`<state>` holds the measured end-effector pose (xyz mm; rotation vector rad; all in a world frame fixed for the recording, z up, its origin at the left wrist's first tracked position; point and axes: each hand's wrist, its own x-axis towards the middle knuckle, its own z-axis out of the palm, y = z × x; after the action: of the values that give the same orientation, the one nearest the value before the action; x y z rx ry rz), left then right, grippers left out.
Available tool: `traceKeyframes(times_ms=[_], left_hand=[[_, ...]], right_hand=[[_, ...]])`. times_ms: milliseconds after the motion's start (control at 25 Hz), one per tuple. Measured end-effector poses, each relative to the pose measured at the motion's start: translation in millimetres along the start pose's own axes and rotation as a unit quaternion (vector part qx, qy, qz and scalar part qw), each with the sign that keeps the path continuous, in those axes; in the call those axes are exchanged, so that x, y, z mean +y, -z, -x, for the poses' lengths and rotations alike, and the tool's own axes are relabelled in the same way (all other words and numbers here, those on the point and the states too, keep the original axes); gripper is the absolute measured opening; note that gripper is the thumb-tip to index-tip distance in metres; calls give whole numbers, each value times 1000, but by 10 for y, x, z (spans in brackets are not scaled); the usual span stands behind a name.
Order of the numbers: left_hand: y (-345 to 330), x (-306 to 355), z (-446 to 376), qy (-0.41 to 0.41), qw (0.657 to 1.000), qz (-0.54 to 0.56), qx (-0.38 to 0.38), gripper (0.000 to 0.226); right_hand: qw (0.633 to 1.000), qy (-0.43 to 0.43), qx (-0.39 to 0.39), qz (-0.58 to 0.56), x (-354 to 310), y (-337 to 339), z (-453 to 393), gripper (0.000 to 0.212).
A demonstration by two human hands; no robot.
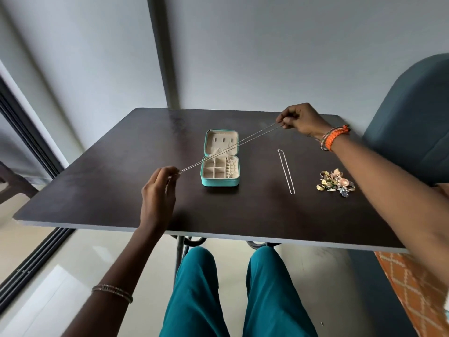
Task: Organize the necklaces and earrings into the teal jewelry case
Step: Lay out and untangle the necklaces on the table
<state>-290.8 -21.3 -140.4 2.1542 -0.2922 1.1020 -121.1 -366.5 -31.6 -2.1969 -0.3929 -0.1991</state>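
- My left hand (158,190) hovers above the near-left part of the dark brown wooden counter (97,190), its fingers (175,171) pinching one end of a long thin silver bead-chain necklace (233,144).
- My right hand (301,120) is raised over the far right of the counter, and its fingers (285,122) pinch the other end of that necklace.
- The necklace runs doubled and taut between my two hands, slanting above the open teal jewelry case with its cream lining (220,182).
- The case lies flat near the middle of the counter, lid part away from me, the compartment tray towards me; something pale sits in its right-hand slots, too small to tell.
- A second thin silver chain necklace (286,171) lies stretched in a narrow loop on the counter, right of the case.
- A small heap of gold, pink and blue earrings (335,182) rests further right, near that chain but apart from it.
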Motion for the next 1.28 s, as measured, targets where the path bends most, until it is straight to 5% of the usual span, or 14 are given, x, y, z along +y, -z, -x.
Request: traceKeyframes(times_ms=[80, 160, 320, 520, 760, 1280], left_hand=[[59, -70, -22, 0, 1000, 0, 7, 10], [107, -80, -50, -22, 1000, -10, 2, 12], [112, 137, -41, -183, 976, -73, -94, 21], [-238, 661, 91, -332, 900, -85, -268, 32], [-659, 948, 144, -207, 901, -95, -369, 32], [-1001, 1016, 195, -156, 911, 15, -381, 17]], right_hand=[[999, 18, -49, -1, -4, 48, 27, 21], [988, 49, -84, 124, 19, 124, 48, 18], [895, 146, -73, 414, 104, 204, 41, 17], [942, -2, -28, 334, 154, 47, -266, 28], [956, -24, 7, 293, 354, -256, -564, 15], [946, 7, -88, 312, 586, -696, -1042, 10]])
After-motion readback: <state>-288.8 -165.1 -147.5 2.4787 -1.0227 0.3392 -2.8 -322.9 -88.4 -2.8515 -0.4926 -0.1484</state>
